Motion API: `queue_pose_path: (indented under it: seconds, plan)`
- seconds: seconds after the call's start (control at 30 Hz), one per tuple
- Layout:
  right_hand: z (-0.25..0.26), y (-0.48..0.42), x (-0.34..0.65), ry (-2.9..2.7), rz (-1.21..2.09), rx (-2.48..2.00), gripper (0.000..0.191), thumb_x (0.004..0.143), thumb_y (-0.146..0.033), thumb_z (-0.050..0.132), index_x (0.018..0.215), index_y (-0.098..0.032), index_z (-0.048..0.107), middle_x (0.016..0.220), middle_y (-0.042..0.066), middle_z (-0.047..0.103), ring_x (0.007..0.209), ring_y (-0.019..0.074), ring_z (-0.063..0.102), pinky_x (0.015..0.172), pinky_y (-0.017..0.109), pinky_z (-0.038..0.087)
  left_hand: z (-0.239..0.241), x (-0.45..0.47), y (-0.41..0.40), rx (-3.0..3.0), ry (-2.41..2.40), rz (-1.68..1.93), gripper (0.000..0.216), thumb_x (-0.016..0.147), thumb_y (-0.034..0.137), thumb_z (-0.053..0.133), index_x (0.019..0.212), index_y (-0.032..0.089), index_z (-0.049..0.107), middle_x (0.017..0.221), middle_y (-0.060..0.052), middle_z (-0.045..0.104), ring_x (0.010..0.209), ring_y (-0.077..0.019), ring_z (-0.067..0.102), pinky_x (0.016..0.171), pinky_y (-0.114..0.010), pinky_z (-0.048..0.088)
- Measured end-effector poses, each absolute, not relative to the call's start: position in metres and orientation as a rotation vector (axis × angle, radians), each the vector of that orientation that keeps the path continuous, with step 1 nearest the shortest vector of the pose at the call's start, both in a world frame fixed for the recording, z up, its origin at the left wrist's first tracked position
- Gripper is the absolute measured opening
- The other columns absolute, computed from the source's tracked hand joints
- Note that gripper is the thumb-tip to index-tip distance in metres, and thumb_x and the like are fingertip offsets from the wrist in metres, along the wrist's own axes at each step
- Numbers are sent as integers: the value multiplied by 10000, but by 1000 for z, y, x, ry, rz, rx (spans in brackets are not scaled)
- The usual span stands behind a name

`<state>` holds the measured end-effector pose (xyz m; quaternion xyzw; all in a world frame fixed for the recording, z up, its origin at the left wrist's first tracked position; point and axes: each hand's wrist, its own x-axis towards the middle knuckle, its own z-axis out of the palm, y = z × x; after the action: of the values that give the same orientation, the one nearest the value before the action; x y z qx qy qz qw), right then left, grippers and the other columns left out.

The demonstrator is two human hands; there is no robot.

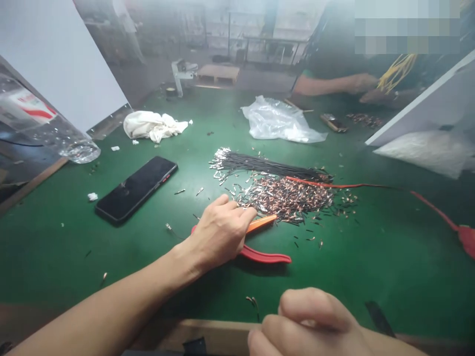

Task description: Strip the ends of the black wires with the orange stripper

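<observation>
My left hand (224, 227) is closed over a plier-like hand tool with one red handle (267, 256) and one orange handle (261, 223). Both handles stick out to the right, while the hand covers its head. Just beyond the fingers lies a heap of short cut wire ends (289, 198) with bare copper tips. Behind the heap a bundle of black wires (267, 164) ends in silver terminals at its left. Close to the camera, my right hand (308, 321) is closed with curled fingers; anything inside them is hidden.
A phone (135, 190) lies at left, near a clear bottle (74, 141). Further back are a white cloth (152, 124) and a plastic bag (278, 121). A red strip (334, 185) crosses the heap. Opposite, a person's hands (365, 84) hold yellow wires (397, 71).
</observation>
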<state>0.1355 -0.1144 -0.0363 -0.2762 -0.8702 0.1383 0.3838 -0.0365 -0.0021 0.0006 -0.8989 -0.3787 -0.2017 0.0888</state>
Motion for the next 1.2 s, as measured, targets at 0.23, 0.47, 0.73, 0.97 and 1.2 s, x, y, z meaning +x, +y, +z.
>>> queue_pose_path:
  seconds: [0.23,0.47,0.73,0.97,1.2]
  plan:
    - [20,-80,111,-2185,-1,-607,545,989,-14,286,541,-191,538,445,-82,490,393,67,346,595,198,412,-2,-37,-3,-2677,-1122,-662,225,838,64,433,658,190,480,554,3,527,522,-157,453,613,-309,323]
    - [32,-79,103,-2043,17,-646,437,965,-147,470,536,-200,527,421,-99,476,385,61,323,588,201,412,-2,-37,-4,-2659,-1167,-640,212,833,66,453,669,193,496,574,0,539,541,-169,427,607,-321,296]
    - [32,-52,118,-1977,56,-650,217,893,-66,467,1061,-131,587,555,-29,621,510,129,524,685,351,440,6,-45,1,-2438,-1212,-774,198,830,42,493,712,180,574,598,-4,544,593,-181,421,609,-332,296]
    - [24,-3,130,-2113,-79,-1051,140,899,-123,515,946,-137,646,722,45,700,620,172,575,687,353,402,12,-67,15,-2255,-1255,-950,192,879,63,494,934,128,666,605,-3,576,576,-161,444,614,-304,357]
    - [27,-12,127,-2661,244,-1151,281,851,-414,627,986,-168,622,975,96,613,907,269,523,821,423,445,14,-66,17,-2230,-1277,-1037,163,910,112,501,840,140,646,613,-8,574,597,-154,471,621,-286,395]
